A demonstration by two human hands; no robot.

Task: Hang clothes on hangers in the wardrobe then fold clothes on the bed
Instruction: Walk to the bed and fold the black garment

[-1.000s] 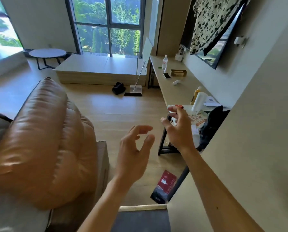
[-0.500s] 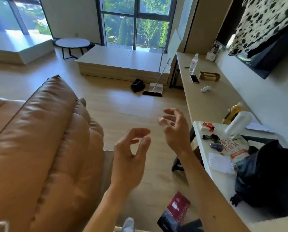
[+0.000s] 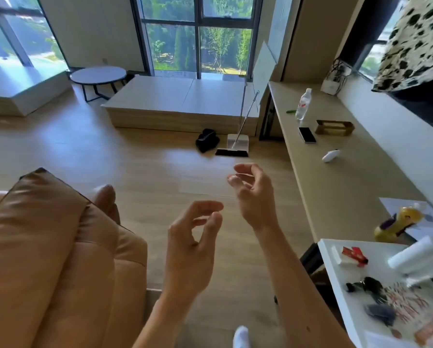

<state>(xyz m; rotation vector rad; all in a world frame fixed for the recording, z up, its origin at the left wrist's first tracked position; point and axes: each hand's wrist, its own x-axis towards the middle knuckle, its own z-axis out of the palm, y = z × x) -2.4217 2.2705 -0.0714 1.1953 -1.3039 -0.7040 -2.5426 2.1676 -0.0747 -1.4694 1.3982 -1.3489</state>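
Both my hands are raised over the wooden floor and hold nothing. My left hand (image 3: 193,244) is lower and nearer, its fingers loosely curled. My right hand (image 3: 254,194) is a little higher and further right, fingers also loosely curled. A black-spotted cream cloth (image 3: 416,43) hangs at the upper right, over the dark screen on the wall. A small dark garment (image 3: 207,140) lies on the floor by the window platform. No hanger, wardrobe or bed is in view.
A tan leather sofa (image 3: 47,259) fills the lower left. Along the right wall runs a long wooden shelf (image 3: 336,184) with a water bottle (image 3: 303,104) and a phone (image 3: 307,134). A cluttered white table (image 3: 341,277) stands at lower right. A broom with dustpan (image 3: 236,144) leans near the platform.
The view has swung left and down, showing more floor and the white table top. Both hands stay raised and have drifted up and a little apart.
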